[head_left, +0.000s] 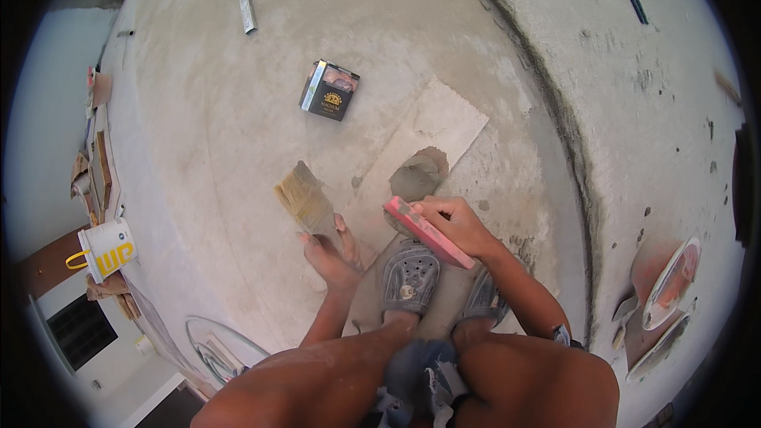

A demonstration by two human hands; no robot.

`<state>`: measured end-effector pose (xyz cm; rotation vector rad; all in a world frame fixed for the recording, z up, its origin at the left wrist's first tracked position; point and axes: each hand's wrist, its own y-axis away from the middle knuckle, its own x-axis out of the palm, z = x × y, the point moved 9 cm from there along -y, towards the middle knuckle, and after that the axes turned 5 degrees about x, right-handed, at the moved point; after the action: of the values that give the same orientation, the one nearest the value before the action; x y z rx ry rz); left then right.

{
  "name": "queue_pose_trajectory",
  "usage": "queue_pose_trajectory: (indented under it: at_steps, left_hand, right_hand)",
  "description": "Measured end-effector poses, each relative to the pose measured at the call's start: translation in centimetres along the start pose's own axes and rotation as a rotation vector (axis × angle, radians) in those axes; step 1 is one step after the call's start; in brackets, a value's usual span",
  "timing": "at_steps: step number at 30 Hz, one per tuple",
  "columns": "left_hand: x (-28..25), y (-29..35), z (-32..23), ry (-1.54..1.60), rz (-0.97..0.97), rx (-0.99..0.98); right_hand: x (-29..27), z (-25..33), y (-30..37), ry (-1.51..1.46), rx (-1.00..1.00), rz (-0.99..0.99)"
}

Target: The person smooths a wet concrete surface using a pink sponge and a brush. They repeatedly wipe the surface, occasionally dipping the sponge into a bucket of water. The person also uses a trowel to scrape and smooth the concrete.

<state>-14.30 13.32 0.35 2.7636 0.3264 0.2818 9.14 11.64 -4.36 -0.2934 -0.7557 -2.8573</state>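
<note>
The red float (429,235) you are holding is a flat slab with straight sides, its pinkish-red surface smeared with grey. It stands tilted nearly edge-on at the near end of the pale board (420,123), just on your side of the grey mortar (414,177) heaped wet and smooth on that board. Your right grip (456,224) is clamped on the float from its right side, knuckles up and fingers bent over the upper part, the forearm angling in from the right of the board.

Your brush (305,194) is wide, with straw-coloured bristles darkened at the tips, pointing away from you to the left of the board. Your left grip (333,264) is closed around its lower end, palm turned partly up, and hides the handle.

A dark clog (411,276) sits at the board's near end. Left of the board's far half lies a black pack (330,92); well apart on that side stands a white bucket (109,250).
</note>
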Motion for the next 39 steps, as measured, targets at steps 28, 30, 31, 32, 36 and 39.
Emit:
queue_pose_trajectory:
  at_steps: [28, 30, 31, 32, 36, 39]
  left_hand:
    - [8.0, 7.4, 8.5, -0.27, 0.525, -0.206]
    - [8.2, 7.6, 8.3, -0.228, 0.577, -0.173]
    - [8.1, 7.6, 8.1, -0.167, 0.616, -0.144]
    - [8.0, 7.7, 8.2, -0.157, 0.635, -0.122]
    - [7.7, 7.7, 8.7, -0.216, 0.681, -0.064]
    - [7.8, 7.6, 8.4, -0.226, 0.692, -0.032]
  right_hand:
    - [-18.7, 6.9, 3.5, 0.831, -0.127, -0.874]
    - [-18.3, 7.2, 3.9, 0.696, -0.105, -0.732]
    - [-18.9, 7.8, 4.6, 0.704, -0.131, -0.81]
    - [-19.5, 8.3, 5.1, 0.711, -0.157, -0.889]
    - [-21.6, 7.9, 5.2, 0.82, -0.142, -1.04]
    - [-19.5, 6.7, 4.8, 0.852, -0.167, -0.877]
